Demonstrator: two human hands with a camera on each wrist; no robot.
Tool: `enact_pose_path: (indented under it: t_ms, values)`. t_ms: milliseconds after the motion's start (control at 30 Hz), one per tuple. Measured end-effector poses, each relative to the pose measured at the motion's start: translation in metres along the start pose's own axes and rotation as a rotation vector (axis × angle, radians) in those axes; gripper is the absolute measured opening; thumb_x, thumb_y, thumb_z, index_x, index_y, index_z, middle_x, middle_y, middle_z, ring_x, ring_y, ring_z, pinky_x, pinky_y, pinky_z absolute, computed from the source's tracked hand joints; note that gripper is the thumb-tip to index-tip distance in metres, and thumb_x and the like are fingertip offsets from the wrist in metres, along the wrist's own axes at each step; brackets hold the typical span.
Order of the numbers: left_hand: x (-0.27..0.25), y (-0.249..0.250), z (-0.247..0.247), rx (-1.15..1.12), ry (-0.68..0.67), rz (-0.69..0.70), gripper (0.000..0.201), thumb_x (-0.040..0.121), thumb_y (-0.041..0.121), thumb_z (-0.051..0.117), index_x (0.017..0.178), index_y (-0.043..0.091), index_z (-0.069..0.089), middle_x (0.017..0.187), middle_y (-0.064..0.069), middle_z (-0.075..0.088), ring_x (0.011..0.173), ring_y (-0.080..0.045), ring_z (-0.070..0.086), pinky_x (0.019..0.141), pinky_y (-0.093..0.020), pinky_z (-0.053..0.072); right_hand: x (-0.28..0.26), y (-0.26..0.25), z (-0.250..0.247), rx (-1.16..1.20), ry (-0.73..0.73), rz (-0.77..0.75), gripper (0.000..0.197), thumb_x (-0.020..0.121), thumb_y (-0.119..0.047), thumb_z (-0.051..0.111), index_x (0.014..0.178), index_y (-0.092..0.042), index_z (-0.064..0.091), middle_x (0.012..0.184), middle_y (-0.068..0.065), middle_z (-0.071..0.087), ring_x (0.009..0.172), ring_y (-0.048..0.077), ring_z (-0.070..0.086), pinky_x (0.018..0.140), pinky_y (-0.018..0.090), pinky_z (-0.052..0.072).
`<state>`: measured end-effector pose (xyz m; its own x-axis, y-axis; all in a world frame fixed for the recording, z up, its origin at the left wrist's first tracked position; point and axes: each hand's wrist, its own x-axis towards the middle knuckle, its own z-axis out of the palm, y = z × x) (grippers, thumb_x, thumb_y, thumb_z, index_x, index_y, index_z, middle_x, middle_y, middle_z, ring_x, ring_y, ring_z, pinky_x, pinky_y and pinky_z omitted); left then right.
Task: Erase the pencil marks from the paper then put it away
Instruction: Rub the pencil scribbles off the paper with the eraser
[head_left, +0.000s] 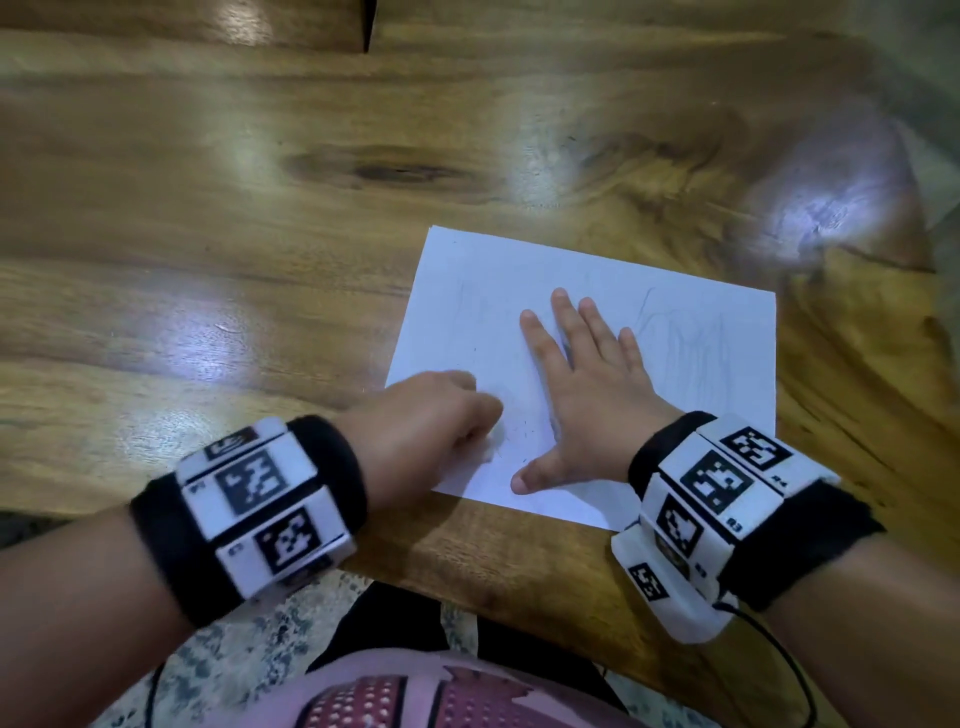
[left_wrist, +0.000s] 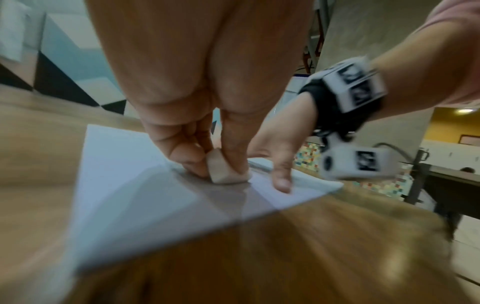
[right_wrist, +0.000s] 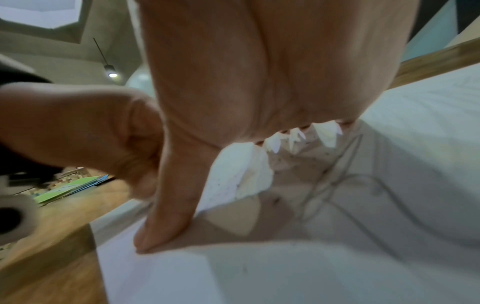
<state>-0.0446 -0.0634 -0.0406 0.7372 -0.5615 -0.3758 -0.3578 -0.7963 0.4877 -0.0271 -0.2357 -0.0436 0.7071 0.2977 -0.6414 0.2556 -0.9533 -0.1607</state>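
Paper under flat right hand; left hand pinches eraser on it.

White paper lies flat on the wooden table.

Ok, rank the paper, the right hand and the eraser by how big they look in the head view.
1. Paper, by far the largest.
2. Right hand, spread flat on the paper.
3. Eraser, only a pale sliver beside the left hand that grips it.
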Motion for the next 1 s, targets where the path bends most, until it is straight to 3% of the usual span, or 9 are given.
enact_pose_path:
  t_ms: [67, 267, 500, 567, 667, 733, 800, 900, 1000]
  values:
    - [-0.004, -0.004, 0.002, -0.037, -0.003, 0.003, 0.019, 0.079, 0.011, 0.056, 0.066, 0.021, 0.047, 0.076, 0.001, 0.045, 0.071, -0.020, 0.050, 0.064, -0.035, 0.044, 0.000, -0.001, 0.000, -0.007, -0.007, 0.006, 0.142, 0.057, -0.068, 0.073, 0.142, -0.024, -0.032, 0.145, 0.004, -0.045, 0.135, 0.024, -0.038, 0.112, 0.047, -0.016]
    - [0.026, -0.010, -0.012, -0.019, 0.197, -0.003, 0.009, 0.075, 0.005, 0.062, 0.074, 0.013, 0.057, 0.076, 0.002, 0.044, 0.068, -0.018, 0.043, 0.056, -0.026, 0.026, 0.001, -0.002, -0.001, -0.014, -0.015, 0.013, 0.142, 0.056, -0.069, 0.073, 0.141, -0.025, -0.032, 0.144, 0.004, -0.045, 0.135, 0.025, -0.038, 0.114, 0.049, -0.014]
    - [-0.011, -0.015, 0.003, -0.105, 0.102, -0.012, 0.021, 0.078, 0.011, 0.060, 0.063, 0.020, 0.050, 0.067, 0.011, 0.037, 0.061, -0.008, 0.042, 0.055, -0.009, 0.030, 0.000, -0.002, -0.002, -0.008, -0.021, 0.018, 0.143, 0.055, -0.067, 0.074, 0.142, -0.024, -0.031, 0.145, 0.004, -0.045, 0.135, 0.024, -0.038, 0.114, 0.048, -0.015]
    - [0.001, -0.018, -0.002, -0.086, 0.155, -0.033, 0.011, 0.075, 0.008, 0.062, 0.068, 0.015, 0.057, 0.068, 0.010, 0.040, 0.066, -0.014, 0.047, 0.057, -0.012, 0.032, 0.000, -0.003, -0.002, -0.009, -0.022, 0.020, 0.143, 0.056, -0.067, 0.074, 0.142, -0.024, -0.032, 0.144, 0.004, -0.045, 0.135, 0.025, -0.038, 0.114, 0.048, -0.015]
    - [0.016, -0.019, -0.007, -0.070, 0.230, -0.040, 0.008, 0.073, 0.003, 0.062, 0.073, 0.010, 0.060, 0.076, 0.000, 0.051, 0.072, -0.024, 0.055, 0.063, -0.032, 0.043, 0.000, -0.004, -0.002, -0.011, -0.028, 0.024, 0.143, 0.056, -0.067, 0.074, 0.141, -0.024, -0.033, 0.144, 0.003, -0.046, 0.135, 0.024, -0.038, 0.114, 0.049, -0.015]
    - [0.017, -0.017, -0.006, -0.076, 0.245, -0.043, 0.008, 0.073, 0.002, 0.062, 0.072, 0.010, 0.058, 0.077, -0.004, 0.053, 0.072, -0.026, 0.055, 0.064, -0.036, 0.046, -0.001, -0.005, -0.003, -0.008, -0.035, 0.029, 0.143, 0.056, -0.067, 0.074, 0.141, -0.024, -0.033, 0.144, 0.003, -0.046, 0.135, 0.024, -0.038, 0.114, 0.049, -0.014]
    - [0.009, -0.015, -0.003, -0.082, 0.228, -0.042, 0.009, 0.075, 0.006, 0.061, 0.069, 0.009, 0.055, 0.075, -0.004, 0.051, 0.069, -0.025, 0.053, 0.063, -0.037, 0.044, 0.000, -0.005, -0.003, -0.007, -0.033, 0.030, 0.144, 0.056, -0.066, 0.075, 0.141, -0.024, -0.032, 0.144, 0.003, -0.046, 0.135, 0.024, -0.038, 0.114, 0.049, -0.014]
    - [-0.005, -0.014, 0.002, -0.086, 0.121, -0.015, 0.014, 0.078, 0.012, 0.061, 0.067, 0.011, 0.053, 0.072, 0.001, 0.047, 0.067, -0.021, 0.050, 0.058, -0.026, 0.036, 0.000, -0.005, -0.004, -0.014, -0.039, 0.030, 0.143, 0.056, -0.066, 0.075, 0.141, -0.023, -0.033, 0.144, 0.004, -0.046, 0.135, 0.025, -0.039, 0.114, 0.049, -0.014]
    - [0.008, -0.019, -0.008, -0.080, 0.146, -0.035, 0.008, 0.076, 0.006, 0.061, 0.072, 0.011, 0.057, 0.074, 0.004, 0.046, 0.068, -0.018, 0.049, 0.059, -0.026, 0.034, 0.001, -0.005, -0.003, -0.024, -0.033, 0.026, 0.142, 0.057, -0.066, 0.074, 0.141, -0.023, -0.033, 0.143, 0.005, -0.046, 0.135, 0.025, -0.039, 0.114, 0.050, -0.014]
